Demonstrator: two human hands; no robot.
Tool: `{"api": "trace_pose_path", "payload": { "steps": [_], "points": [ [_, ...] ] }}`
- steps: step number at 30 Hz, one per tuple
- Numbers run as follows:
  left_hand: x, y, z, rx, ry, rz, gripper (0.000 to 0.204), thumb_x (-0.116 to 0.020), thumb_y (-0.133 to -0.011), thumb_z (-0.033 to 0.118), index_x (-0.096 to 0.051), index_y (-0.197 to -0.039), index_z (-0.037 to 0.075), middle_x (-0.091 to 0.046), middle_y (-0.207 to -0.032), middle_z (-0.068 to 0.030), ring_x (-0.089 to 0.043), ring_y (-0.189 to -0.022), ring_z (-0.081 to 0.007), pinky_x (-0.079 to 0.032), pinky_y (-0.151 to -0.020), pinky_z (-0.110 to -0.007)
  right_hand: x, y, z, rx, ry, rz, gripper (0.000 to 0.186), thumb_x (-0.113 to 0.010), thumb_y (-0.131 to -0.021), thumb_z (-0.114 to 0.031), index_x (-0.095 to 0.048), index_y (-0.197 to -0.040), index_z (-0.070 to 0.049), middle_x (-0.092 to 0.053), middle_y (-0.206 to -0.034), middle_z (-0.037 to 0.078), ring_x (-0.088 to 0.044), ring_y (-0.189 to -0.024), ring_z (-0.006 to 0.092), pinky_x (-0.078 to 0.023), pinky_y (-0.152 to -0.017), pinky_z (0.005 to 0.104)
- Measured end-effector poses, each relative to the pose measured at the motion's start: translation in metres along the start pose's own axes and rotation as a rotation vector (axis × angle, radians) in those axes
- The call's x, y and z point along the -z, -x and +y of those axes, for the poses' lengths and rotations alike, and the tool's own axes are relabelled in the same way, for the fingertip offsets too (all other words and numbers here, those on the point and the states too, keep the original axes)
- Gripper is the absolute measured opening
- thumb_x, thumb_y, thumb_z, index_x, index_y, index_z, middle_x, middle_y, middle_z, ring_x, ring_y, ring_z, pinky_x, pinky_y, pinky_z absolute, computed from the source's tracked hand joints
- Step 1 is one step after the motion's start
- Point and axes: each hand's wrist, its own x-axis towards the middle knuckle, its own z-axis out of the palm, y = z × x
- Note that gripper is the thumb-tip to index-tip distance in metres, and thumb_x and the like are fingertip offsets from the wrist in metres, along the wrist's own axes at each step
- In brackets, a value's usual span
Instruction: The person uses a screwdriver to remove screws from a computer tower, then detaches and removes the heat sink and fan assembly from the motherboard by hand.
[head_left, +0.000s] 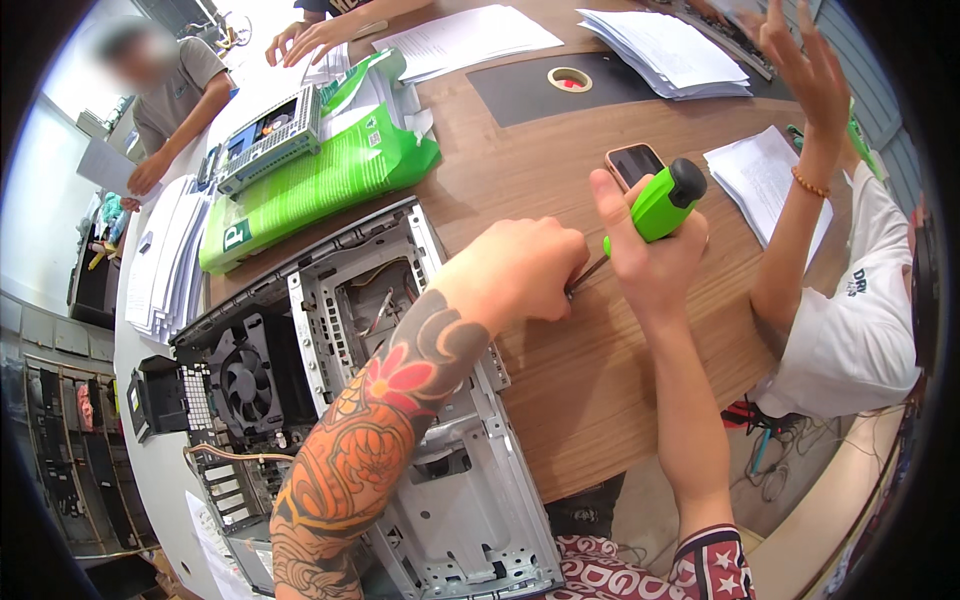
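Note:
My right hand (655, 265) is wrapped round the green and black handle of a screwdriver (662, 203), thumb up along it. Its thin shaft slants down to the left, toward my left hand (525, 268). That hand is closed at the shaft's tip, and whatever its fingers pinch is hidden. Beneath my tattooed left forearm lies an opened desktop computer case (455, 530), with a bare metal frame and drive bay. A black cooling fan (245, 375) shows inside it, left of the forearm. Both hands are over the wooden table (570, 420), just right of the case.
A green paper package (320, 185) lies beyond the case, with a metal drive unit (270, 140) on it. Paper stacks (665, 50), a tape roll (569, 80) and a phone (634, 163) are farther off. A person's raised arm (795, 190) is at right; others sit across.

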Motion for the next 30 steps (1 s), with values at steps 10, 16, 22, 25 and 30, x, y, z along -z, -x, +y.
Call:
{"api": "trace_pose_path", "payload": {
  "steps": [10,16,22,25,30],
  "points": [
    [-0.0071,-0.0084,-0.0016,0.007,-0.057,0.007,0.023,-0.079,-0.08,0.016,-0.074,-0.099,0.006,-0.076,-0.097,-0.0126,-0.071,-0.097,-0.0363,-0.056,-0.083,-0.046,0.003,0.0006,0.0057,0.073,0.017,-0.084,0.037,-0.081,-0.091,-0.013,-0.056,-0.065,-0.005,-0.055,-0.055,-0.002,-0.05,-0.048,0.0061,-0.037,-0.046,0.0256],
    [-0.0046,-0.0074,-0.0007,0.015,-0.031,-0.002,0.021,-0.075,-0.082,0.014,-0.073,-0.101,0.003,-0.075,-0.097,-0.0164,-0.07,-0.095,-0.0397,-0.056,-0.083,-0.048,-0.0011,-0.0009,0.008,0.121,0.014,-0.002,0.044,-0.083,-0.086,-0.015,-0.052,-0.057,-0.004,-0.051,-0.048,0.002,-0.044,-0.044,0.0085,-0.036,-0.044,0.0301],
    [-0.0012,-0.0047,0.0013,0.008,-0.026,0.015,0.02,-0.072,-0.082,0.012,-0.072,-0.099,0.002,-0.074,-0.095,-0.0201,-0.069,-0.091,-0.0425,-0.055,-0.078,-0.05,-0.0018,0.0008,0.006,0.111,0.002,-0.028,0.045,-0.083,-0.085,-0.016,-0.052,-0.055,-0.004,-0.052,-0.048,0.003,-0.045,-0.042,0.0121,-0.036,-0.043,0.0316],
    [-0.0005,-0.0044,0.0017,0.023,-0.008,0.007,0.019,-0.07,-0.082,0.011,-0.072,-0.099,0.002,-0.074,-0.095,-0.02,-0.069,-0.09,-0.0428,-0.055,-0.078,-0.05,-0.0011,0.0002,0.0064,0.129,0.019,-0.023,0.045,-0.083,-0.086,-0.016,-0.052,-0.056,-0.004,-0.052,-0.048,0.003,-0.046,-0.043,0.0119,-0.036,-0.044,0.0317],
    [0.0016,-0.0024,0.0038,0.031,0.028,0.011,0.018,-0.069,-0.083,0.01,-0.072,-0.099,0.002,-0.073,-0.095,-0.0204,-0.069,-0.09,-0.0432,-0.055,-0.078,-0.05,0.0003,-0.0003,0.0086,0.166,0.001,-0.039,0.043,-0.082,-0.089,-0.012,-0.052,-0.059,-0.004,-0.051,-0.05,-0.001,-0.044,-0.047,0.0069,-0.035,-0.045,0.0284]
  ]
}}
